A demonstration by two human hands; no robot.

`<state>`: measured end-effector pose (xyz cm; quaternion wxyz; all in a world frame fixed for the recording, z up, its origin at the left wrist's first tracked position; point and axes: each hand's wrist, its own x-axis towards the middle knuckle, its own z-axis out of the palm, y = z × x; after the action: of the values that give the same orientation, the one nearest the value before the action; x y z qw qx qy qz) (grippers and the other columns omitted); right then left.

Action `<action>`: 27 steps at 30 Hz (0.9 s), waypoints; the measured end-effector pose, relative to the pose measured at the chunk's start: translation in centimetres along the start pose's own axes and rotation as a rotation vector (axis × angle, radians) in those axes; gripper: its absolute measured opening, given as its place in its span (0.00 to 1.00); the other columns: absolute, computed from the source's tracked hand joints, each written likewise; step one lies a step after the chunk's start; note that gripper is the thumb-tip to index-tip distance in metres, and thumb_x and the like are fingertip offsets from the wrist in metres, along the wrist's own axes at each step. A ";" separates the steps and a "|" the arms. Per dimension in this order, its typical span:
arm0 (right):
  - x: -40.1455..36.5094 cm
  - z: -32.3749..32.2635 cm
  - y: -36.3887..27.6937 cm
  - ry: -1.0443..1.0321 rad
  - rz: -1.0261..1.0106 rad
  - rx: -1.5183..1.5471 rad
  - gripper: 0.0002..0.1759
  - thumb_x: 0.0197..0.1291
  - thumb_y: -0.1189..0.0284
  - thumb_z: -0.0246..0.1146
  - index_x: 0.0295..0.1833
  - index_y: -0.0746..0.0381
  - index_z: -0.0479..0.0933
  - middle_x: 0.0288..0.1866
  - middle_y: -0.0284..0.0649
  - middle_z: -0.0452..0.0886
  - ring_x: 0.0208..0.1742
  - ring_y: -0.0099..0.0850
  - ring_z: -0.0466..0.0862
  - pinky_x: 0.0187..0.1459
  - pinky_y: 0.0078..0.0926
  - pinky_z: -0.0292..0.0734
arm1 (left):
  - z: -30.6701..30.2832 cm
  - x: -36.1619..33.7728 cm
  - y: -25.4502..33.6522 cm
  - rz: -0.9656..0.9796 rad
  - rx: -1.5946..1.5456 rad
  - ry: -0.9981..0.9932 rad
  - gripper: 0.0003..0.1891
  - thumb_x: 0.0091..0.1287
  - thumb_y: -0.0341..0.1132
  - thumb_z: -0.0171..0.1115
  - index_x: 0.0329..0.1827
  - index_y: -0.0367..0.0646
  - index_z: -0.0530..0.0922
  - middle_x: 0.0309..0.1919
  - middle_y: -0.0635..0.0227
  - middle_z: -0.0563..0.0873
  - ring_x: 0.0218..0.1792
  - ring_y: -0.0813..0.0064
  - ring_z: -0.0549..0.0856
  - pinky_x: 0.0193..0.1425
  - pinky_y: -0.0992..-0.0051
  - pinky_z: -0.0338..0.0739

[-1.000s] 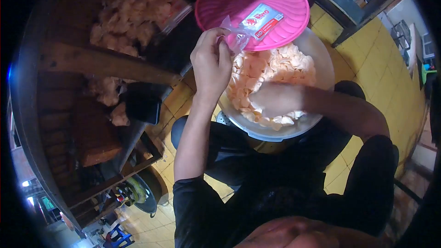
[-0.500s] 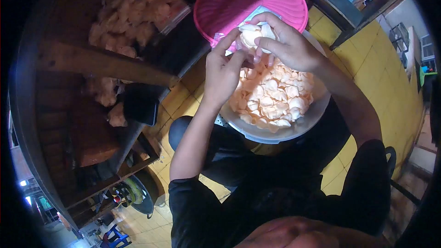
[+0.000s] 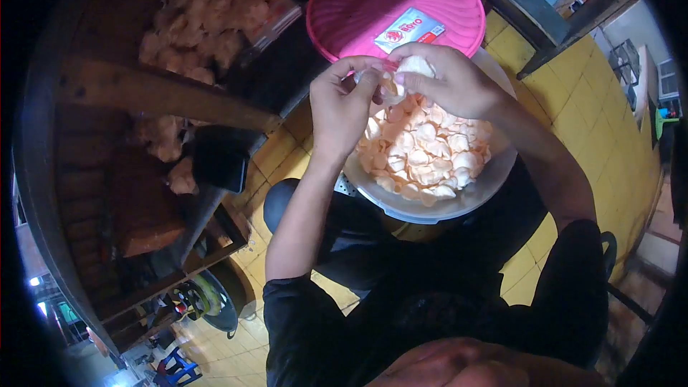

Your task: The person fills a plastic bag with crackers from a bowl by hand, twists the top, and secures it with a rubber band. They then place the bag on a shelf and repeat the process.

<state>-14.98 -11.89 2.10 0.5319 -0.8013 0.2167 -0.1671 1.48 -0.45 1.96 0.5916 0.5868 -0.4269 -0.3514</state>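
In the head view, our left hand point(image 3: 342, 109) pinches the mouth of a small clear plastic bag point(image 3: 382, 87), thumb and forefinger pressed on the film. Our right hand point(image 3: 450, 80) meets it from the right, its grip closed on a handful of crackers point(image 3: 416, 66) that touches the bag's opening. Both hang over the far side of the grey bowl point(image 3: 494, 180) and its cracker heap point(image 3: 430, 150), just below the pink basket point(image 3: 358, 0) holding a labelled packet point(image 3: 410, 29). Fingers hide most of the bag, so we cannot tell its long axis or fill. Filled bags point(image 3: 208, 21) on the wooden counter point(image 3: 158, 100) are dim and blurred.
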 end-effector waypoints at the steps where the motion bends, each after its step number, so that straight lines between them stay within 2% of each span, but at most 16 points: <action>1: 0.1 0.1 -0.2 -0.001 0.000 0.000 0.16 0.72 0.71 0.61 0.61 0.65 0.74 0.42 0.39 0.83 0.40 0.25 0.85 0.39 0.26 0.82 | 0.0 0.0 0.1 -0.006 -0.048 0.004 0.07 0.71 0.25 0.63 0.48 0.33 0.84 0.37 0.66 0.89 0.32 0.83 0.84 0.36 0.82 0.78; 3: 0.1 0.5 -0.6 -0.007 0.119 0.273 0.16 0.73 0.71 0.61 0.61 0.64 0.74 0.41 0.36 0.81 0.38 0.20 0.83 0.35 0.19 0.81 | 0.0 0.0 0.1 -0.012 -0.095 0.003 0.07 0.70 0.24 0.62 0.47 0.33 0.84 0.39 0.66 0.88 0.32 0.83 0.83 0.37 0.81 0.77; 4: 0.0 0.5 -0.5 -0.005 0.120 0.272 0.16 0.73 0.71 0.61 0.61 0.64 0.74 0.41 0.36 0.81 0.38 0.20 0.83 0.35 0.19 0.81 | 0.0 0.0 0.1 -0.016 -0.153 0.003 0.07 0.70 0.24 0.62 0.47 0.34 0.84 0.42 0.66 0.88 0.33 0.82 0.83 0.37 0.80 0.77; 6: 0.1 0.5 -0.1 -0.167 0.203 0.416 0.16 0.72 0.71 0.61 0.62 0.64 0.73 0.40 0.36 0.81 0.36 0.20 0.82 0.34 0.20 0.82 | -0.3 0.0 -0.2 -0.023 -0.210 0.003 0.07 0.69 0.23 0.62 0.47 0.35 0.84 0.45 0.66 0.87 0.33 0.81 0.83 0.37 0.79 0.78; 8: 0.3 0.7 0.8 -0.188 0.190 0.312 0.16 0.72 0.70 0.62 0.61 0.64 0.74 0.40 0.37 0.81 0.35 0.21 0.82 0.33 0.19 0.82 | -0.9 0.2 -1.1 0.211 0.337 -0.059 0.08 0.67 0.22 0.63 0.47 0.35 0.85 0.51 0.62 0.86 0.35 0.76 0.86 0.40 0.75 0.81; 9: 0.4 0.8 0.8 -0.210 0.176 0.207 0.16 0.72 0.70 0.62 0.61 0.64 0.74 0.40 0.37 0.81 0.35 0.21 0.82 0.32 0.19 0.81 | -0.8 0.1 -0.9 0.214 0.337 -0.060 0.08 0.67 0.22 0.63 0.47 0.35 0.85 0.51 0.62 0.86 0.35 0.76 0.86 0.40 0.75 0.81; 11: 0.2 0.5 0.4 -0.194 0.180 0.145 0.17 0.71 0.70 0.63 0.60 0.64 0.74 0.40 0.38 0.81 0.36 0.23 0.83 0.35 0.22 0.82 | -0.7 -0.4 -0.6 0.298 0.573 -0.060 0.09 0.60 0.21 0.63 0.43 0.39 0.86 0.42 0.54 0.86 0.36 0.61 0.88 0.41 0.67 0.81; 13: 0.1 0.5 0.1 -0.182 0.183 0.082 0.17 0.69 0.70 0.64 0.60 0.64 0.74 0.39 0.38 0.81 0.38 0.26 0.83 0.39 0.24 0.82 | -0.8 -0.2 -1.3 0.321 0.664 -0.068 0.09 0.63 0.21 0.63 0.45 0.36 0.85 0.41 0.55 0.87 0.36 0.65 0.90 0.41 0.69 0.82; 15: 0.0 0.6 0.2 -0.024 -0.108 -0.238 0.18 0.66 0.71 0.66 0.59 0.64 0.74 0.41 0.39 0.81 0.46 0.31 0.84 0.50 0.30 0.80 | -0.7 -0.3 -1.5 0.341 0.757 -0.074 0.10 0.65 0.21 0.64 0.48 0.32 0.85 0.39 0.55 0.88 0.36 0.69 0.91 0.40 0.71 0.83; 16: -0.1 0.6 0.1 -0.025 -0.108 -0.238 0.18 0.66 0.71 0.66 0.59 0.64 0.74 0.41 0.39 0.81 0.46 0.31 0.84 0.50 0.30 0.80 | -0.4 -0.4 -1.3 0.312 0.739 -0.081 0.11 0.66 0.23 0.64 0.49 0.31 0.84 0.35 0.55 0.88 0.34 0.69 0.91 0.40 0.71 0.83; 18: -0.3 0.6 -0.1 0.030 -0.094 -0.295 0.21 0.63 0.72 0.67 0.60 0.63 0.73 0.47 0.44 0.81 0.53 0.34 0.82 0.58 0.33 0.76 | 0.0 -0.6 -1.1 0.277 0.718 -0.088 0.12 0.67 0.25 0.64 0.51 0.30 0.83 0.32 0.55 0.89 0.33 0.69 0.91 0.39 0.70 0.83; 20: 0.0 0.2 1.4 -0.014 -0.083 -0.207 0.20 0.64 0.74 0.65 0.60 0.63 0.71 0.51 0.46 0.80 0.55 0.36 0.82 0.58 0.33 0.76 | 0.3 -0.7 -0.8 0.037 0.548 -0.097 0.15 0.69 0.29 0.65 0.55 0.28 0.81 0.31 0.56 0.89 0.31 0.72 0.90 0.36 0.72 0.83; 21: 0.0 0.2 1.7 -0.050 -0.076 -0.122 0.20 0.64 0.77 0.64 0.61 0.63 0.70 0.54 0.49 0.78 0.57 0.38 0.82 0.57 0.33 0.76 | 0.3 -0.7 -0.5 0.023 0.546 -0.097 0.15 0.69 0.29 0.65 0.55 0.28 0.81 0.31 0.56 0.89 0.31 0.72 0.90 0.36 0.72 0.83; 23: -0.2 -0.1 1.7 -0.086 -0.044 -0.169 0.23 0.63 0.80 0.61 0.63 0.63 0.67 0.55 0.49 0.77 0.58 0.39 0.82 0.59 0.34 0.76 | 0.4 -0.3 0.1 -0.165 0.290 -0.168 0.17 0.71 0.32 0.64 0.57 0.27 0.80 0.31 0.57 0.89 0.29 0.75 0.90 0.33 0.75 0.83; 25: -0.4 0.3 1.5 -0.116 -0.016 -0.218 0.26 0.63 0.83 0.58 0.65 0.62 0.64 0.56 0.50 0.76 0.60 0.40 0.81 0.60 0.35 0.75 | 0.7 -0.5 -0.6 -0.076 0.384 -0.166 0.17 0.71 0.32 0.64 0.57 0.28 0.80 0.32 0.57 0.90 0.29 0.75 0.89 0.31 0.75 0.82; 27: -0.7 1.3 1.6 -0.042 -0.061 -0.385 0.26 0.63 0.82 0.58 0.65 0.63 0.60 0.44 0.55 0.80 0.47 0.51 0.86 0.46 0.42 0.80 | 1.0 -0.6 -0.8 0.020 0.480 -0.168 0.17 0.71 0.32 0.64 0.57 0.28 0.81 0.33 0.58 0.90 0.29 0.76 0.89 0.30 0.76 0.82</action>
<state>-15.17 -11.09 0.07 0.3680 -0.8977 0.2091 -0.1219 0.45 -0.35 1.07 0.4014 0.6749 -0.5514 -0.2817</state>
